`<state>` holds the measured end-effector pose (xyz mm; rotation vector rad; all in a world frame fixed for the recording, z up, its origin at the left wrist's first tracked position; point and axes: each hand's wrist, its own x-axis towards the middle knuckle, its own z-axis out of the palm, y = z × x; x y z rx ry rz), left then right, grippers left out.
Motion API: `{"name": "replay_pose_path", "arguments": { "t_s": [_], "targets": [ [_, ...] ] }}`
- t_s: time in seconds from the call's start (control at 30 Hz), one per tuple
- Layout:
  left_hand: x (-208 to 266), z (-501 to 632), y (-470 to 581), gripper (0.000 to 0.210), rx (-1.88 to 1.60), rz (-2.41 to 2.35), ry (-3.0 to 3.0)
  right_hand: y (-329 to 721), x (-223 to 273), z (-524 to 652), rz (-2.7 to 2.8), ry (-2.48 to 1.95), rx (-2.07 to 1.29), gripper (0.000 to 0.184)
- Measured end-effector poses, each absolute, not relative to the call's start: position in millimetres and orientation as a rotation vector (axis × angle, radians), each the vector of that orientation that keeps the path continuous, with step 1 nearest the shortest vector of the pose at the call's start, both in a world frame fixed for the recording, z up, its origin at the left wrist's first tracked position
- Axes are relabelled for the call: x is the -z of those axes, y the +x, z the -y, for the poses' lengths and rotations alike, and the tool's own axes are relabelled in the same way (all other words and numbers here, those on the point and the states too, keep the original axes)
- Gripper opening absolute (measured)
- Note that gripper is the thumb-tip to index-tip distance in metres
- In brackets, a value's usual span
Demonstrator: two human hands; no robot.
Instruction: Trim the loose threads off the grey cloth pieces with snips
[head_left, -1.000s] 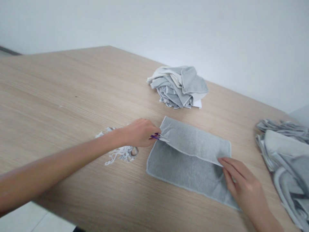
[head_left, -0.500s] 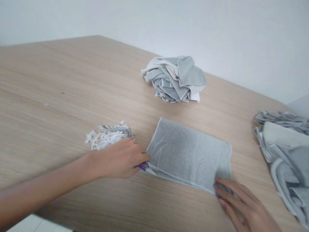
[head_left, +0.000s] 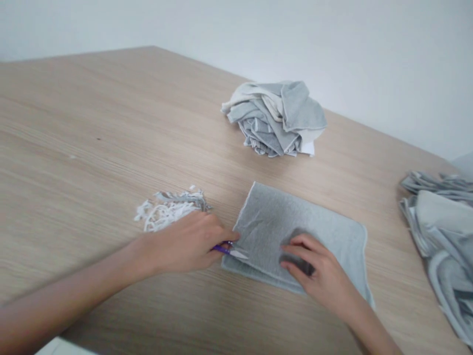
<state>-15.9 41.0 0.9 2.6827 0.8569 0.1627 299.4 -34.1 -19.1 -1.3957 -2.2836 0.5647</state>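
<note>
- The folded grey cloth (head_left: 288, 214) lies in the lower centre of the frame, right of the middle, its long axis sloping down to the right. A paler strip of the lower layer shows along its near edge.
- The purple-handled scissors (head_left: 232, 252) reach over the cloth's lower-left corner, tip pointing right and slightly down, roughly in line with that near edge.
- The left hand (head_left: 194, 241) is closed around the scissors at the cloth's left end, so most of the cloth lies to its right. Whether its fingers also pinch the cloth, I cannot tell.
- The right hand (head_left: 320, 268) is nearer the cloth's middle, over its lower half, fingers bent and parted from the thumb, gripping nothing visible. Whether the fingertips touch the fabric is unclear.
- White and grey scraps (head_left: 172, 212) lie left of centre, just behind the left hand.
- A heap of cloths (head_left: 275, 118) sits at upper centre; another pile (head_left: 443, 236) runs along the right edge of the frame.
- All rest on the wood-grained table (head_left: 111, 172), below a pale wall (head_left: 185, 27).
</note>
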Motion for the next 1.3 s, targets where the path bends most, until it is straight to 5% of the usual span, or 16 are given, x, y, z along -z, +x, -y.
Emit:
{"name": "replay_pose_path", "arguments": {
  "t_s": [0.43,0.73,1.13,1.3],
  "targets": [
    [-0.8,-33.0,-18.2,0.050,-0.033,-0.875,2.689,298.3,39.0,37.2,2.238,-1.211,-0.337,0.014],
    [-0.7,-26.2,-18.5,0.050,-0.048,-0.845,2.753,267.8,-47.3,19.0,2.062,-1.299,-0.236,0.013],
    [23.7,1.3,-4.3,0.040,-0.211,-0.638,2.957,110.7,-41.5,-103.7,2.610,-0.768,-0.691,0.016],
    [20.7,2.8,-5.1,0.036,-0.219,-0.632,2.957,101.0,-33.7,-107.6,2.576,-0.719,-0.820,0.036]
  ]
}}
